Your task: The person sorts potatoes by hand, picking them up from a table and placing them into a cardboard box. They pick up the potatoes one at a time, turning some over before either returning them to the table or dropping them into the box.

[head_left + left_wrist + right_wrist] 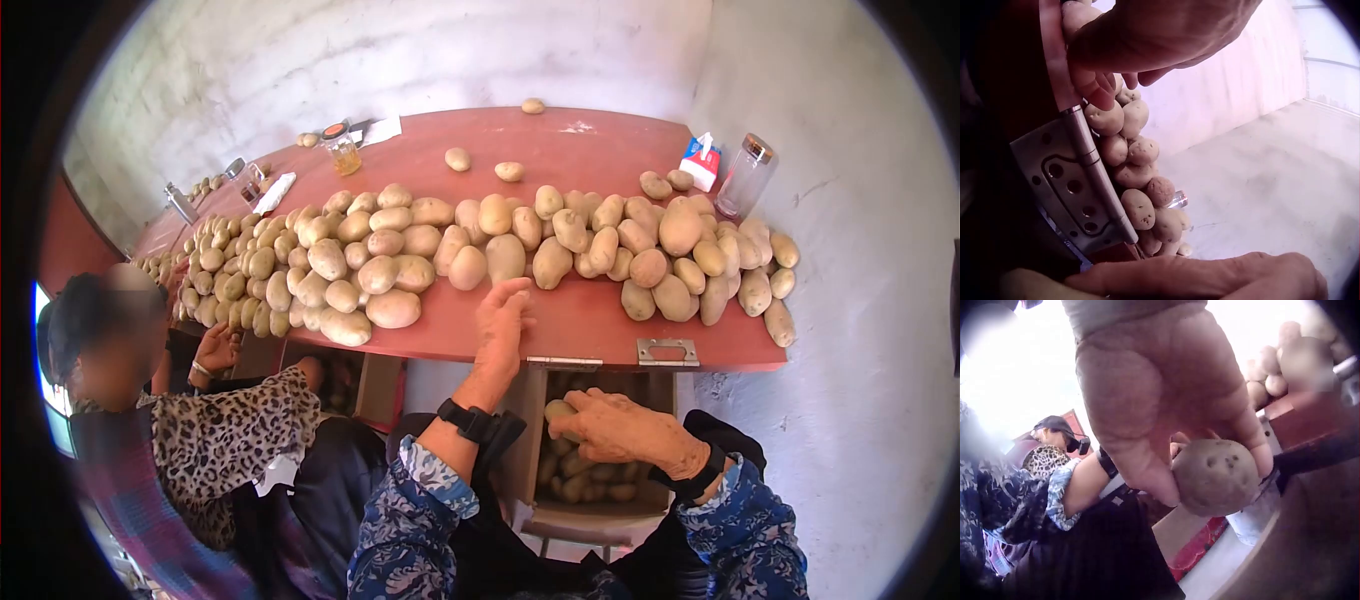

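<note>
Head view finds the right hand [635, 432] pinching a potato [1216, 478] by its rounded sides, presumably for security, above the open box [590, 525], while the left hand [503, 325], grip undeterminable, adjoins the potato heap [385, 275] on the table [590, 320].

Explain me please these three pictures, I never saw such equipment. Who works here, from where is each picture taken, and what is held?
There is no robot: someone works with bare hands, wearing three cameras. The widest picture comes from the head, looking down; the other two come from the left and right wrists.

On the red table lies a long heap of potatoes. Beyond it stand a tissue pack, a clear bottle and a lidded jar.

The right hand holds one potato above an open box with more potatoes inside. The left hand is at the heap's front; whether it touches a potato is unclear. Another person sits at the left.
</note>
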`<state>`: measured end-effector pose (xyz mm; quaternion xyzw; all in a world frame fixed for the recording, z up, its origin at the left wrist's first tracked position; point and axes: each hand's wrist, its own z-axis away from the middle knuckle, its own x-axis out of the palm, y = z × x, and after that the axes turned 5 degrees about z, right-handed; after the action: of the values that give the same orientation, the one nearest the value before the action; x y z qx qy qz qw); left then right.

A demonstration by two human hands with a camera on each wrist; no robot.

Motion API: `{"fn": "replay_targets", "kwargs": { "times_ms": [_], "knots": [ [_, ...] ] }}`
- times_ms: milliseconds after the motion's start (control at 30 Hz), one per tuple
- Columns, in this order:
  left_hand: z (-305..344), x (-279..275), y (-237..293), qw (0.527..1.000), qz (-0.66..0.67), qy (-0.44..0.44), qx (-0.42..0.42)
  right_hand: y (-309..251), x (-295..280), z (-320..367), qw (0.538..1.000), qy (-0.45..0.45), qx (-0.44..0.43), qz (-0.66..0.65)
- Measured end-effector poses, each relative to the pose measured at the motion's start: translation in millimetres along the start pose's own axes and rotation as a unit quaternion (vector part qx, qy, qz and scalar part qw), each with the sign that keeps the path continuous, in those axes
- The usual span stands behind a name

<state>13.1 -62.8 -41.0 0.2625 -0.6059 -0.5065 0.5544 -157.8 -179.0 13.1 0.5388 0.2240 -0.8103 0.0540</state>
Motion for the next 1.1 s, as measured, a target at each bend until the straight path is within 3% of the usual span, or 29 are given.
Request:
{"fn": "replay_targets", "kwargs": {
  "times_ms": [167, 233, 367, 467, 667, 833, 967, 1100],
  "knots": [
    [1.1, 2.1, -5.7, 0.999, -0.020, -0.023, -0.032, 7.4, 24.7, -6.8, 0.997, -0.058, 0.017, 0.040],
    [2.4, 2.3, -3.0, 0.998, -0.021, -0.026, -0.048, 16.0, 39.4, -7.5, 0.996, -0.023, 0.018, 0.087],
    [3.3, -3.1, 8.3, 1.000, -0.004, 0.001, -0.014, 16.5, 49.3, -2.1, 0.997, -0.034, 0.025, 0.063],
    [2.9, -8.1, 9.3, 1.000, -0.010, 0.001, -0.006, 5.3, 59.7, 3.9, 0.998, -0.045, -0.016, 0.049],
    [3.6, -8.3, 9.8, 1.000, -0.015, -0.014, -0.015, -6.5, 80.9, 1.9, 0.981, -0.191, -0.020, 0.021],
    [2.6, -5.1, 11.0, 1.000, -0.021, -0.001, -0.014, -0.4, 61.4, 8.6, 0.991, -0.127, -0.014, 0.048],
    [2.2, -6.0, 11.6, 1.000, -0.012, 0.009, 0.003, 12.0, 90.2, 3.9, 0.992, -0.068, 0.011, 0.110],
    [1.2, -8.6, 5.4, 1.000, -0.016, 0.005, 0.016, 6.5, 81.5, 1.9, 0.998, 0.011, -0.015, 0.063]
  ]
}}
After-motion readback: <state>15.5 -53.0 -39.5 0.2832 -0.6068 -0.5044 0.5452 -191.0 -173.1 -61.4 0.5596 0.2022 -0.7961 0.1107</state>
